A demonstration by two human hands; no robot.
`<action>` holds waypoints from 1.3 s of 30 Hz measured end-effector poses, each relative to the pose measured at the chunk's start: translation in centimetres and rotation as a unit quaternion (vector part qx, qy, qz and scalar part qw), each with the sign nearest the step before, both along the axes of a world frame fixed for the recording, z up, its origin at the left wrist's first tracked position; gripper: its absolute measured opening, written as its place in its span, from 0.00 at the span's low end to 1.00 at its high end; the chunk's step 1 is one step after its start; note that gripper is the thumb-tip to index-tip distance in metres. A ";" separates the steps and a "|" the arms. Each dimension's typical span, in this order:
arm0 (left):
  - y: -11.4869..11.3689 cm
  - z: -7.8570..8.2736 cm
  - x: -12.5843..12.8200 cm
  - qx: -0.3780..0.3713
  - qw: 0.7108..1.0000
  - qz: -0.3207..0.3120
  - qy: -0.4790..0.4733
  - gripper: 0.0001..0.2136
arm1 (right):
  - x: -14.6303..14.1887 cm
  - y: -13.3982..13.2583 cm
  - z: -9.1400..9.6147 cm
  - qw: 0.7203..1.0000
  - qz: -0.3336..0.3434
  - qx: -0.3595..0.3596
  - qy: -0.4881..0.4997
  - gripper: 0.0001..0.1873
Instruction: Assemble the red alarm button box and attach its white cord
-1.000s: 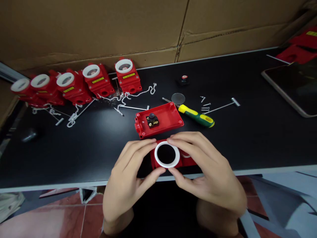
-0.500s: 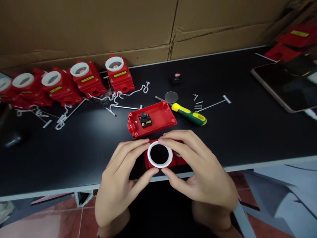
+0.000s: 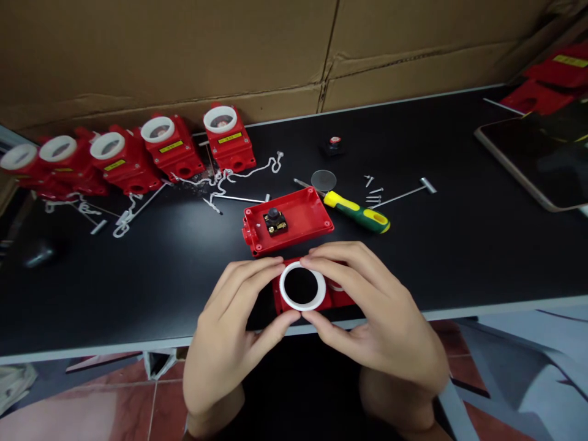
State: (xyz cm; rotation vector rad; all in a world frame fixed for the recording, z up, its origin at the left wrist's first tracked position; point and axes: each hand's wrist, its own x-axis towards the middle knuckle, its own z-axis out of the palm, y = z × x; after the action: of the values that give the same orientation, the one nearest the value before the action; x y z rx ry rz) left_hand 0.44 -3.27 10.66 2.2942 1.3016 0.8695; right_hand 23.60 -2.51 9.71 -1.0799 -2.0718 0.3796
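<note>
Both hands curled round white ring [image 3: 321, 289], fingertips and thumbs of left hand [image 3: 232, 331] and right hand [image 3: 381, 318] gripping its rim. Ring: looks plastic, round, finely ridged edge, black centre; can't tell if hole or covered. It sits between the fingers, over glossy red panel [image 3: 340, 299]; panel's right part mostly hidden by right fingers.

Just beyond fingertips: red open tray [image 3: 305, 215], rectangular, smooth, screw holes at corners, black block [image 3: 275, 222] with brassy terminals inside. Past right fingers: yellow-green screwdriver [image 3: 361, 213], tip near clear round disc [image 3: 324, 180]; small metal screws [image 3: 373, 199], thin T-shaped metal rod [image 3: 404, 194].

Far left of fingers: red boxes [image 3: 234, 153] with white rings, twisted white cords; yellow labels [image 3: 230, 138], writing too small to read. Far right: flat dark device [image 3: 535, 159], cut off by frame edge.
</note>
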 end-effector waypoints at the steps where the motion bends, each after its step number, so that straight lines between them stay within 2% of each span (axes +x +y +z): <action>1: 0.0 0.0 0.0 0.000 1.000 -0.001 0.000 0.18 | 0.0 0.0 0.0 1.000 0.000 -0.001 -0.001 0.22; 11: -0.1 -0.1 -0.1 -0.001 1.000 -0.003 0.000 0.18 | 0.1 -0.2 0.0 1.000 0.001 -0.002 -0.002 0.26; 39: 0.0 0.0 -0.1 -0.003 1.000 -0.002 0.004 0.17 | -0.2 0.0 0.0 1.000 -0.006 0.004 0.008 0.26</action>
State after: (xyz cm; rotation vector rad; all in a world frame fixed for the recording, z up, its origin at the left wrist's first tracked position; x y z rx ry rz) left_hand 0.36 -3.31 10.61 2.2969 1.3018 0.8550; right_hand 23.44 -2.52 9.76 -1.0826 -2.0504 0.3728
